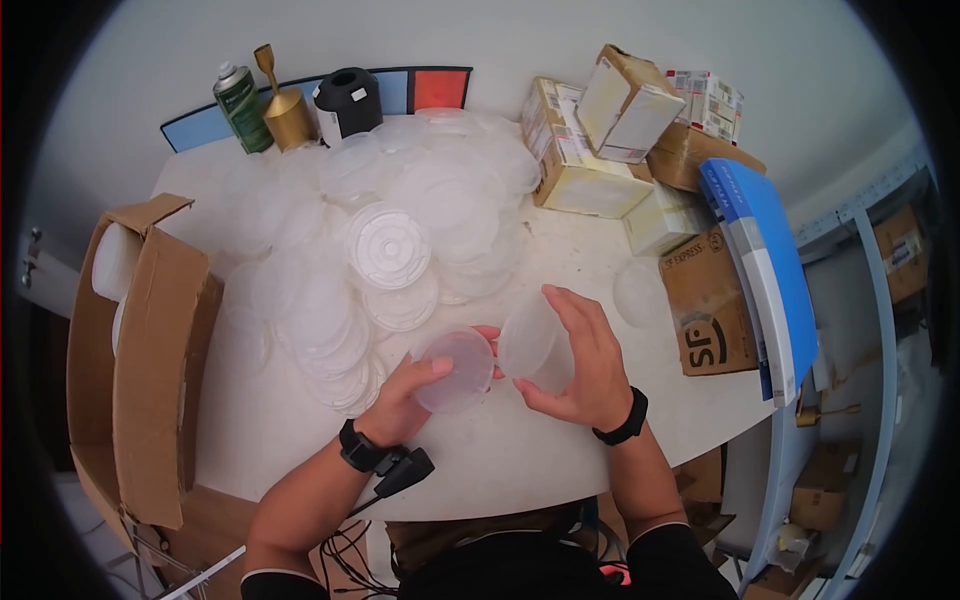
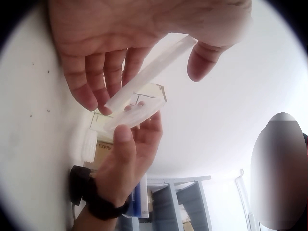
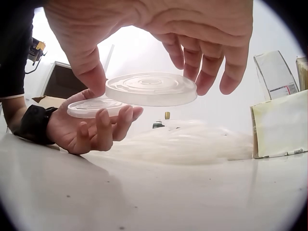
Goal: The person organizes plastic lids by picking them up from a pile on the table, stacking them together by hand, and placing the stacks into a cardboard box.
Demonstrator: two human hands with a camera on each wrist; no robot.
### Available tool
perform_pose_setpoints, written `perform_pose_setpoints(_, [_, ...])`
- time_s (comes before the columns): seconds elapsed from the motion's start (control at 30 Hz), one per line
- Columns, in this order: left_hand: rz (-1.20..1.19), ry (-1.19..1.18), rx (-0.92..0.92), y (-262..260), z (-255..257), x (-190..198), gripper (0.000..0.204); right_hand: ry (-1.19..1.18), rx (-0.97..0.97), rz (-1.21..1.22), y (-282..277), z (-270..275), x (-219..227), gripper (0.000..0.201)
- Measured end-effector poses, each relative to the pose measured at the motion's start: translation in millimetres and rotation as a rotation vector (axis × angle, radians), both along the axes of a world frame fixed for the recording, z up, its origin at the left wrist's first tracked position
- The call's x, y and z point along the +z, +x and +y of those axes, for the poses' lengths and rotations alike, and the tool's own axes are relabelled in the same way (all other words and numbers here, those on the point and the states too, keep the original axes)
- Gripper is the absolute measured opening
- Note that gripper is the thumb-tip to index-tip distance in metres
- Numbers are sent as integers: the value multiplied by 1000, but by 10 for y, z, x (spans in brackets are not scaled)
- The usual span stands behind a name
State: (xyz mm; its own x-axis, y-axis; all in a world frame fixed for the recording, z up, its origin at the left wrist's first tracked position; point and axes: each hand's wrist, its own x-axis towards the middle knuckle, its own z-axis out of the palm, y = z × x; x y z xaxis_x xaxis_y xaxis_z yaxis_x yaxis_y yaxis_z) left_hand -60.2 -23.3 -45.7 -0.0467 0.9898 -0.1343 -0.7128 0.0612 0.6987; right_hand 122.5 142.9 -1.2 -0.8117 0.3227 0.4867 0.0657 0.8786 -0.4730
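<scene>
My left hand (image 1: 402, 402) holds a round translucent plastic lid (image 1: 460, 372), thumb on top and fingers underneath. Just to its right, my right hand (image 1: 592, 372) grips a second clear lid (image 1: 527, 335) by its edge between thumb and fingers. In the right wrist view the right hand's lid (image 3: 151, 90) shows raised rings and a thick rim, and the left hand's lid (image 3: 96, 108) lies slightly lower behind it. Both lids are tilted in the left wrist view, the left one (image 2: 151, 70) above the right. Beyond the hands spreads a heap of similar lids (image 1: 392, 246).
An open cardboard box (image 1: 165, 370) stands at the left edge. Stacked cartons (image 1: 590, 170), an SF box (image 1: 710, 305) and blue binders (image 1: 765, 270) line the right side. A spray can (image 1: 242, 108), a brass-coloured object (image 1: 288, 118) and a black cylinder (image 1: 348, 103) stand at the back.
</scene>
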Motion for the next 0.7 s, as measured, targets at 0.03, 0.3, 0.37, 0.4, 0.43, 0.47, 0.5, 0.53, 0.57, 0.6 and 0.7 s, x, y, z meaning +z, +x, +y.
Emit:
perform_pose_setpoints(0.03, [3, -15, 4, 8, -6, 9, 74, 5, 21, 3, -3, -6, 1, 91])
perform_pose_setpoints(0.3, [26, -33, 4, 26, 37, -35, 85, -23, 177, -4, -50, -101, -14, 90])
perform_pose_setpoints(0.37, [75, -18, -11, 30, 34, -37, 88, -22, 197, -21, -56, -147, -3, 89])
perform_pose_setpoints(0.4, [98, -10, -18, 34, 32, -41, 90, -21, 207, -31, -62, -165, -1, 89])
perform_pose_setpoints(0.43, [105, 15, -15, 41, 30, -54, 89, -18, 221, -30, -69, -182, 7, 88])
perform_pose_setpoints(0.47, [109, 39, -12, 51, 28, -72, 88, -16, 235, -31, -75, -203, 16, 88])
perform_pose_setpoints(0.5, [113, 62, -9, 62, 24, -88, 87, -16, 248, -33, -78, -223, 21, 88])
perform_pose_setpoints(0.53, [82, 67, -15, 64, 21, -76, 84, -22, 256, -31, -81, -241, 21, 87])
perform_pose_setpoints(0.57, [51, 72, -22, 58, 20, -38, 81, -28, 263, -29, -84, -259, 23, 87])
perform_pose_setpoints(0.6, [22, 78, -30, 59, 18, -19, 80, -32, 270, -25, -88, -273, 20, 86])
perform_pose_setpoints(0.7, [47, 65, -13, 86, 13, -26, 88, -35, 290, -4, -111, -304, 12, 85])
